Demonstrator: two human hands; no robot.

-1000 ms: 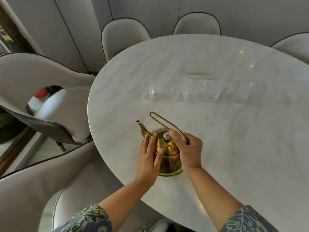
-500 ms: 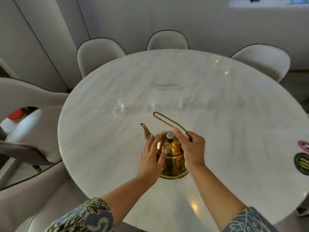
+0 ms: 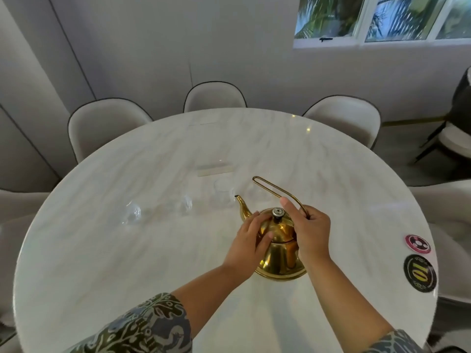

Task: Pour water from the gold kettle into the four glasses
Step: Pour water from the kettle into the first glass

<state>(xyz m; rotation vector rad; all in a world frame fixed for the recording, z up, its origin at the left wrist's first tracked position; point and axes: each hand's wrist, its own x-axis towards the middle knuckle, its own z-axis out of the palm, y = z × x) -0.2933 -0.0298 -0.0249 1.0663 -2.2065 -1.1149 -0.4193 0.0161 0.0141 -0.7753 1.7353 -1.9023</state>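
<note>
The gold kettle (image 3: pixel 280 250) stands on the round marble table (image 3: pixel 102 263), its spout pointing away to the left. My right hand (image 3: pixel 309 231) is closed on the kettle's thin wire handle. My left hand (image 3: pixel 251 240) lies cupped against the lid and left side of the body. Beyond the kettle a row of clear glasses runs left to right: one at the far left (image 3: pixel 132 212), a second (image 3: pixel 186 205), a third (image 3: pixel 223 192) just past the spout tip, and a blurred fourth (image 3: pixel 254 192) behind the handle loop.
Two round stickers, a pink one (image 3: pixel 418 244) and a black-and-yellow one (image 3: pixel 420 276), lie near the table's right edge. A clear flat rectangular piece (image 3: pixel 215 169) lies beyond the glasses. Pale upholstered chairs (image 3: pixel 107 126) ring the table.
The view has tilted up and swung right. The kettle, with both hands on it, now sits farther from the near edge and farther right along the row of glasses.
</note>
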